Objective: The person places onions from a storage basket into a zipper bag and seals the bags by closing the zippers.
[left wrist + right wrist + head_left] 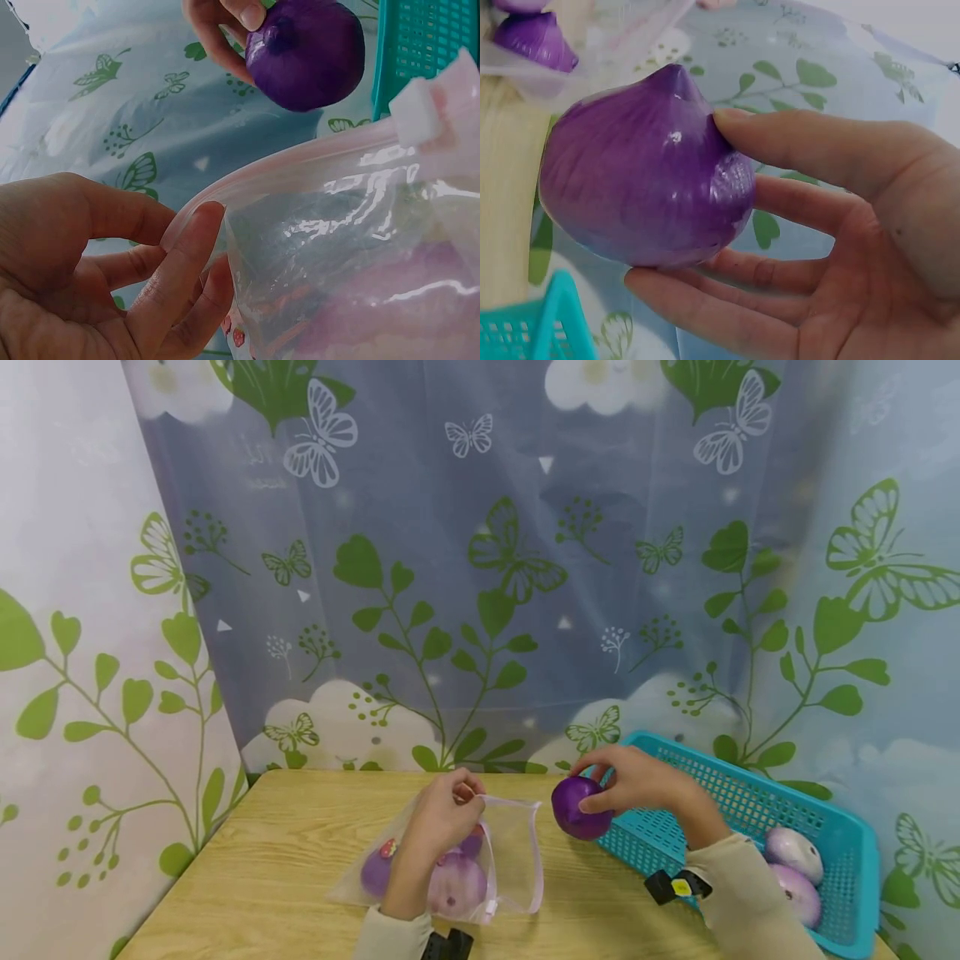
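Observation:
My left hand (442, 822) pinches the pink-edged rim of a clear slider zip bag (516, 860) lying on the table. Through the plastic I see several purple onions, among them a paler onion (457, 887) and a darker one (375, 872). The white slider (416, 112) sits at the far end of the rim in the left wrist view. To the right of the bag mouth, my right hand (641, 783) holds a glossy dark purple onion (645, 176) above the table. Its thumb presses near the pointed tip, with fingers around the other side.
A turquoise perforated basket (862, 860) stands on the right of the wooden table (292, 835), under my right forearm. Inside it are a pale onion (795, 853) and a pinkish-purple onion (797, 893). A leaf-and-butterfly printed curtain (450, 610) hangs behind the table.

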